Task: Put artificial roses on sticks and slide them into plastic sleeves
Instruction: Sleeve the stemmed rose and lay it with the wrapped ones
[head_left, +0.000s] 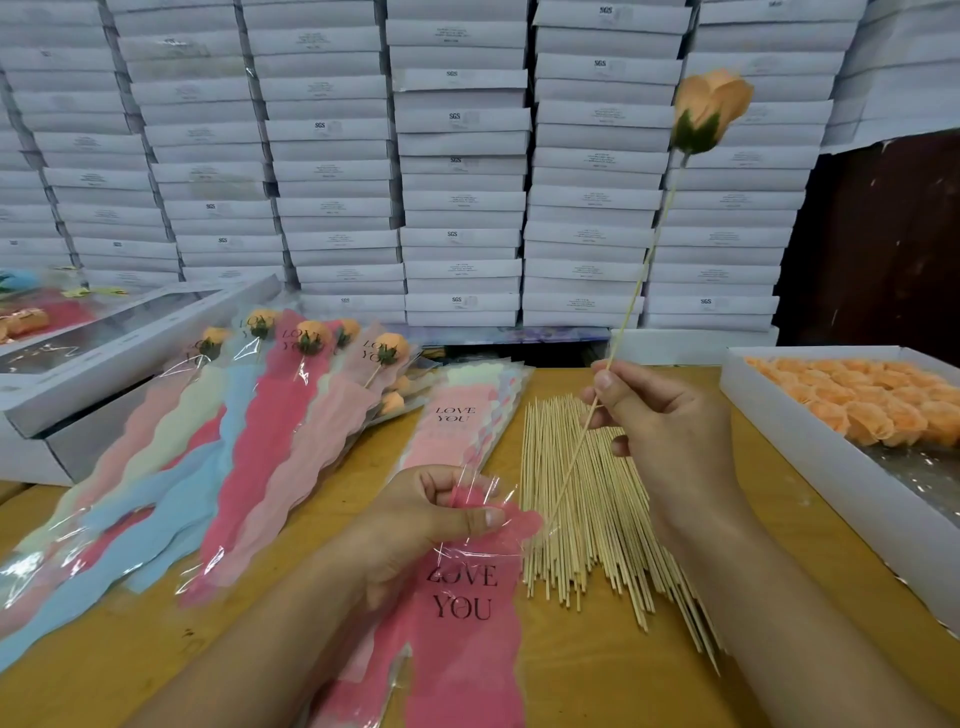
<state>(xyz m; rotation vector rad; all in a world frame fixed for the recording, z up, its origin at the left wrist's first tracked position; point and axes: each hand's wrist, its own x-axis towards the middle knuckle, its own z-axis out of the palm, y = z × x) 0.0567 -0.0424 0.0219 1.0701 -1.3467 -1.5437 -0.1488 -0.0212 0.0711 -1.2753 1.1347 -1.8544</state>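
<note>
My right hand pinches a thin wooden stick that carries an orange artificial rose raised high at the upper right. The stick's lower tip sits at the mouth of a pink "LOVE YOU" plastic sleeve, which my left hand grips at its open top edge. The sleeve hangs down toward the table's near edge.
A pile of loose sticks lies in the middle of the wooden table. A white box of orange rose heads stands at the right. Empty sleeves and finished sleeved roses lie at the left. Stacked white boxes fill the back.
</note>
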